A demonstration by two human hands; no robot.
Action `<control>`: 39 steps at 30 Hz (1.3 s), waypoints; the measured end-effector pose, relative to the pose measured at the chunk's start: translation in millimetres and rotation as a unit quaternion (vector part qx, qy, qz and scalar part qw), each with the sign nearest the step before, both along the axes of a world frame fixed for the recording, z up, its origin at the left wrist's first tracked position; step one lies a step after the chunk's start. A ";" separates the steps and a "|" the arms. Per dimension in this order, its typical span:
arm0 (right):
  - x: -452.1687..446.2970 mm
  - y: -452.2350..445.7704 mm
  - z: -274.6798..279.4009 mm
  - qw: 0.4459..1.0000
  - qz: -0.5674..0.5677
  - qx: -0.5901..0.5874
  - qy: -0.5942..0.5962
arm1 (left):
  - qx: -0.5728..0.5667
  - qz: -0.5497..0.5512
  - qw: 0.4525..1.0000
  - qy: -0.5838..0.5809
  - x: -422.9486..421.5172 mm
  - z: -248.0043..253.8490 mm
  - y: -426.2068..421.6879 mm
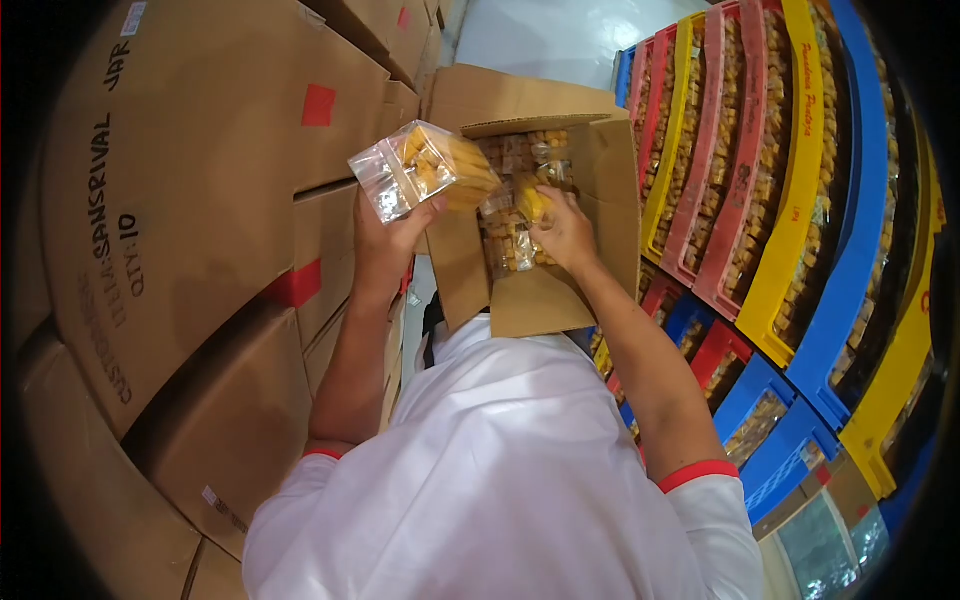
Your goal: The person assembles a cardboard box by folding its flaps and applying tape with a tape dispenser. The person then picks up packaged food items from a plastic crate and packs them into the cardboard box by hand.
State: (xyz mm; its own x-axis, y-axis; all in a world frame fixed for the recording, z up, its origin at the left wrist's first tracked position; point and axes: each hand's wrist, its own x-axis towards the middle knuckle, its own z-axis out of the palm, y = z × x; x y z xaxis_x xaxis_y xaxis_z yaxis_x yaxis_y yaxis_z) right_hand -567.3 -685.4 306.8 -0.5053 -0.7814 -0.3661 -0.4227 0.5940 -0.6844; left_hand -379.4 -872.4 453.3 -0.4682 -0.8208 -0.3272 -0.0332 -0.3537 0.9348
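An open cardboard box (540,303) stands in front of me with its flaps spread, holding rows of clear packs of yellow-brown pieces (508,250). Over the box's left flap, my left hand (395,232) grips a clear plastic pack of golden sticks (440,165), tilted to the right. Inside the box opening, my right hand (563,235) has its fingers closed on a yellow pack (531,198), whose lower part is hidden among the others.
Large stacked cartons (220,150) with handwriting and red stickers rise on the left. Stacked yellow, red and blue crates (800,190) full of packed goods line the right side. Pale floor (530,40) shows beyond the box.
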 end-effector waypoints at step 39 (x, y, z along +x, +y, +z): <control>4.1 -57.0 2.0 0.948 0.176 0.253 0.086 | -0.026 -0.059 0.997 -0.047 3.2 -4.0 -16.2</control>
